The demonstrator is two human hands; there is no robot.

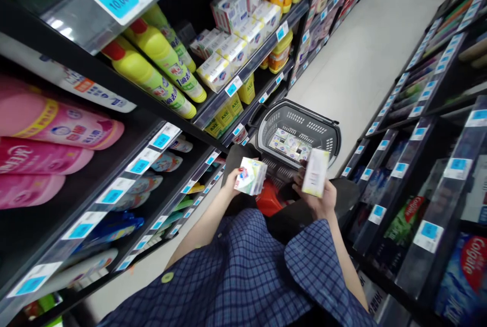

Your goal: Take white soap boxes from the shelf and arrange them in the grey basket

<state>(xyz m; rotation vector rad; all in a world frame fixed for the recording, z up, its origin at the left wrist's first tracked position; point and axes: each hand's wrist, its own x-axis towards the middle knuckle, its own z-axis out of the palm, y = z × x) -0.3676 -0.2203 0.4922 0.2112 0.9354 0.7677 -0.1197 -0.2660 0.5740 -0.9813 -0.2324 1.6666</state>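
My left hand point(232, 181) is closed around the side of a white and green soap box point(249, 176), in front of my lap. My right hand point(323, 203) grips another soap box point(316, 171), pale with a yellow edge and blurred, held upright to the right of the first. The two boxes are apart. Just beyond them a dark grey shopping basket point(262, 126) stands on the floor, with several similar soap boxes point(291, 144) lying in its bottom. Something red point(269, 200) shows below, between my legs.
Left of me, a shelf holds several soap packs point(232, 45) and yellow bottles point(163, 58) with red caps. Pink bottles point(64, 124) fill a nearer shelf. Toothpaste boxes point(464, 276) line the right shelves. The pale aisle floor point(342, 63) runs ahead between them.
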